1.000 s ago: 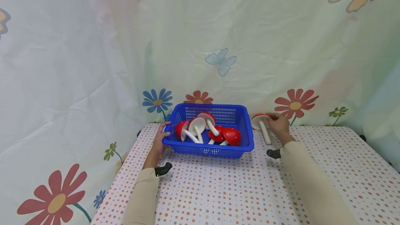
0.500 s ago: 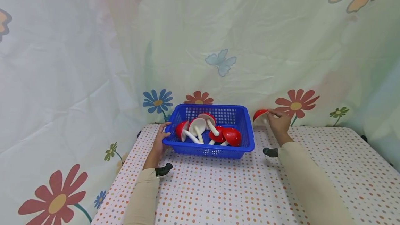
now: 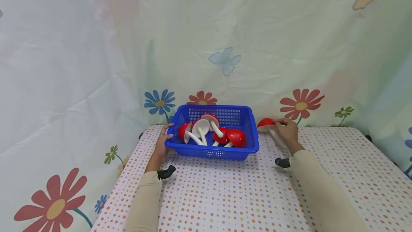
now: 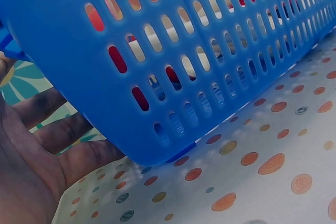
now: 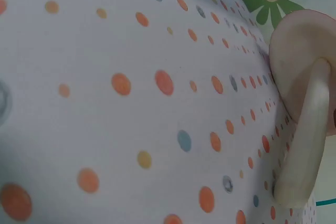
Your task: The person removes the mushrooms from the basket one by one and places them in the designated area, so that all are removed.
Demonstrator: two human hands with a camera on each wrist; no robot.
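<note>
On the tabletop stands a blue plastic basket (image 3: 210, 152) holding several red-capped toy mushrooms (image 3: 236, 138) with white stems. My left hand (image 3: 162, 143) holds the basket's left end, thumb and a fingertip at the rim; in the left wrist view its fingers (image 4: 73, 129) lie against the outer end wall. To the right of the basket, my right hand (image 3: 287, 131) pinches another toy mushroom (image 3: 265, 124) by its cap edge. That mushroom's stem (image 5: 304, 145) slants down towards the tabletop in the right wrist view, where the hand is almost wholly out of frame.
A dotted cloth covers the table (image 3: 206, 192). Behind it hangs a flowered curtain (image 3: 193, 46) close to the back edge. Black wrist-worn pieces (image 3: 166, 172) stick out at both cuffs.
The mushroom in my right hand has tipped, showing more red cap, and was raised slightly before coming down again. My left hand stays at the basket. The head view has shifted slightly.
</note>
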